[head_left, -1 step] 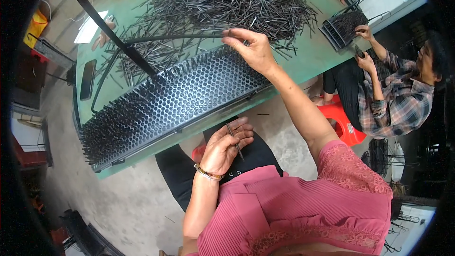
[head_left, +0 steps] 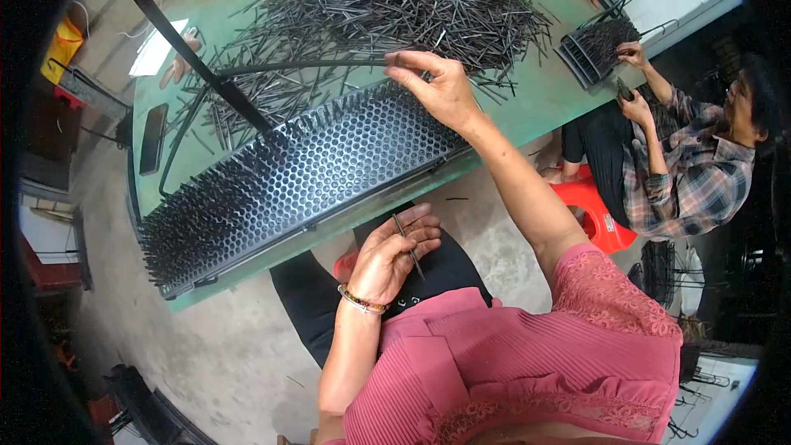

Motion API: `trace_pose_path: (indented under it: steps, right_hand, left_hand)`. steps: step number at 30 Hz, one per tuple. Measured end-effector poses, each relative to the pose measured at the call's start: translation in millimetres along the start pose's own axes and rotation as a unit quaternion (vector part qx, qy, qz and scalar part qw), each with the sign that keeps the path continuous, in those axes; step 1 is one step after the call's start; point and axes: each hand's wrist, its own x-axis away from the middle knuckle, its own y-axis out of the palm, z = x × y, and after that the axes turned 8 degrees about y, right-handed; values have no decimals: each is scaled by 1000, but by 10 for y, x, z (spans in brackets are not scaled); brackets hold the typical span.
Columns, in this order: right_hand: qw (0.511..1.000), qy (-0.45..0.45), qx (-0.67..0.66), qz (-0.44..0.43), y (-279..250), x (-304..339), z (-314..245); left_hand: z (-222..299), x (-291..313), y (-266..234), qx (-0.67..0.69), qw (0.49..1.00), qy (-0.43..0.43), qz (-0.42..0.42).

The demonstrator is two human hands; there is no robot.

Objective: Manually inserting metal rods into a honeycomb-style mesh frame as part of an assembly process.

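My left hand (head_left: 391, 251) is above my lap, palm up, with its thumb pressing a thin dark stick (head_left: 408, 243) across the fingers. Over the far right part of a black perforated rack (head_left: 329, 169), my right hand (head_left: 437, 86) is bent with thumb and forefinger close together. Their tips meet the end of a thin black curved bar (head_left: 305, 63); whether they grip it or a small stick is hidden. Short dark sticks (head_left: 198, 227) stand packed in the rack's left holes and along its far edge. Most holes on the right show bare.
A large heap of loose dark sticks (head_left: 395, 0) covers the back of the green table (head_left: 527, 115). A black post (head_left: 156, 16) rises beside the rack, near a phone (head_left: 153, 138). On the right, a person (head_left: 684, 156) sits on a red stool (head_left: 589, 210), handling a smaller rack (head_left: 587, 58).
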Motion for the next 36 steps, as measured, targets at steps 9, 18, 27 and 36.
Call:
trace_pose_path:
  steps: [9, 18, 27, 36]
  right_hand:
    - [982, -135, 128, 27, 30, 74, -46]
    - [966, -183, 164, 85, 56, 95, -10]
    - [952, -207, 193, 118, 72, 186, -120]
    - [948, 69, -138, -279, 95, 1024, -823]
  left_hand:
    - [-36, 59, 18, -2, 1000, 3, 2]
    - [-120, 103, 24, 0, 1000, 6, 10]
    - [104, 150, 125, -63, 995, 74, 37]
    - [181, 107, 35, -206, 970, 98, 84]
